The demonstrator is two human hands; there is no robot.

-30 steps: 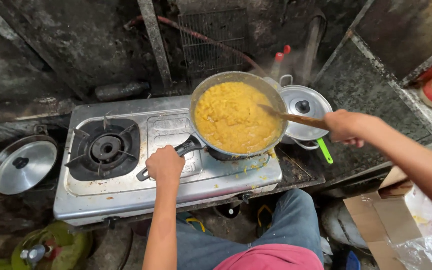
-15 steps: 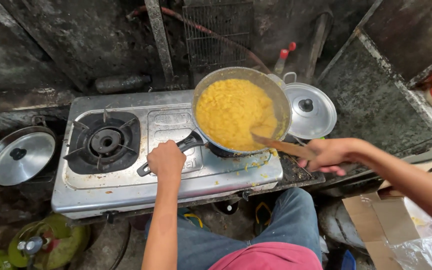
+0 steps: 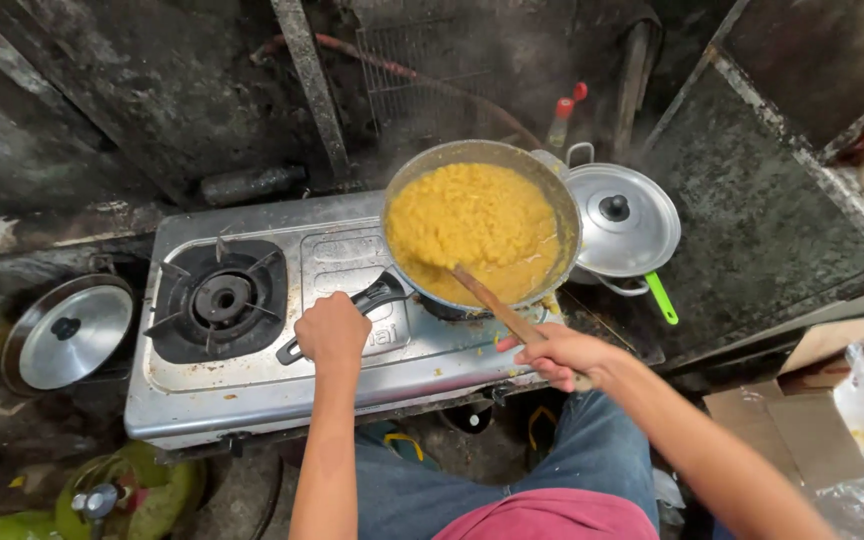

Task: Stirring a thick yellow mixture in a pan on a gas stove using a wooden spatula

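Pan (image 3: 552, 190) of yellow mash (image 3: 472, 225), left hand (image 3: 332, 330) gripping handle (image 3: 377, 297), right hand (image 3: 562, 355) gripping wooden spoon (image 3: 492, 300).

Pan (image 3: 552, 190): round metal, full of thick yellow mash, sits on the stove's right burner, black handle (image 3: 352, 310) pointing lower-left. Wooden spoon (image 3: 497, 305): long, light brown, tilted, tip sunk in the mash at the near rim, shaft running lower-right over the edge.

Steel stove (image 3: 252, 385) under yellow-filled pan (image 3: 480, 225)
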